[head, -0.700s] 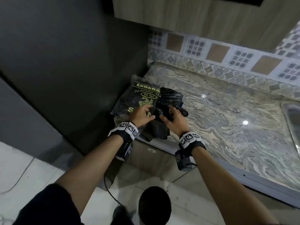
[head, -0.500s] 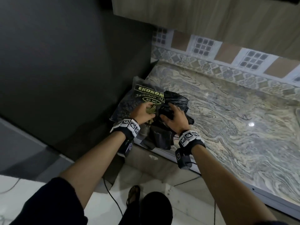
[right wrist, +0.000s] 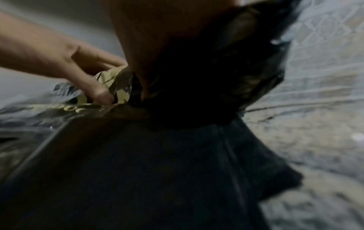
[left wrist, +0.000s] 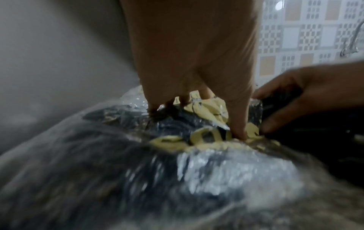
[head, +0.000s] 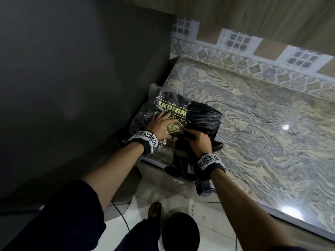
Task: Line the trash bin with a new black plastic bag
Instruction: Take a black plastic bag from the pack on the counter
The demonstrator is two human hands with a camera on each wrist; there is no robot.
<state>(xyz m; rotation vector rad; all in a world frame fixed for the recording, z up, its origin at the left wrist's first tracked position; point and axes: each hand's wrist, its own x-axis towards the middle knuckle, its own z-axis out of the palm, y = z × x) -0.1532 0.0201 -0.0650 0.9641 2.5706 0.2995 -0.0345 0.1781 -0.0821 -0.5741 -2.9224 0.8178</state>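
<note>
Right hand [head: 200,141]: fingers curled into a grip on a black plastic bag [head: 203,118] — crumpled bulk lies ahead of the knuckles, a flatter length trails back under the wrist and over the front edge of the surface [head: 262,124]. Left hand [head: 161,125]: fingers straight, spread, pressing down flat on the clear bag pack [head: 157,105], no grip closed. Left wrist view confirms fingertips [left wrist: 239,133] pushing into the wrapper at its yellow print; right thumb sits just beside them. Pack lies at the surface's left front corner, against a dark panel [head: 81,78], with "EKONOM" legible in yellow. Black bag touches the pack's right side. Surface is swirled grey-beige stone — patterned tile backsplash [head: 253,69] behind it. Trash bin not visible in any view.
</note>
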